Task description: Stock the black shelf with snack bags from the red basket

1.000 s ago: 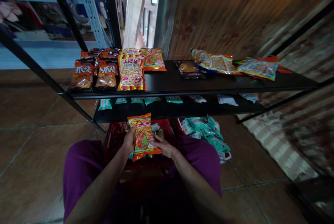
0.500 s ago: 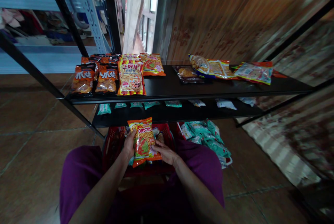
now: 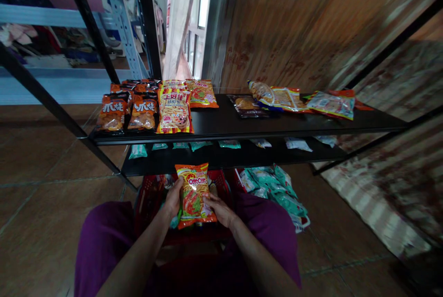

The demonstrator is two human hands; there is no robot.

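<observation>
An orange and yellow snack bag [image 3: 194, 195] is held upright between my two hands, above a red basket [image 3: 143, 202]. My left hand [image 3: 173, 197] grips its left edge, and my right hand [image 3: 219, 208] holds its lower right side. On the black upper shelf [image 3: 214, 124] stand black and orange bags [image 3: 142, 113] at the left, beside a red and yellow prawn cracker bag [image 3: 175, 111]. Behind that lies an orange bag [image 3: 202, 93] like the one I hold.
More packets, including a brown one [image 3: 247, 105] and a pale one [image 3: 332, 104], lie along the upper shelf's right half. Green packets [image 3: 229, 144] line the lower shelf [image 3: 207, 157]. A second basket [image 3: 305, 225] with green bags stands at the right, near my knee.
The held bag has turned more upright and shifted slightly right, with both hands still on it. The shelf appears slightly lower in view.
</observation>
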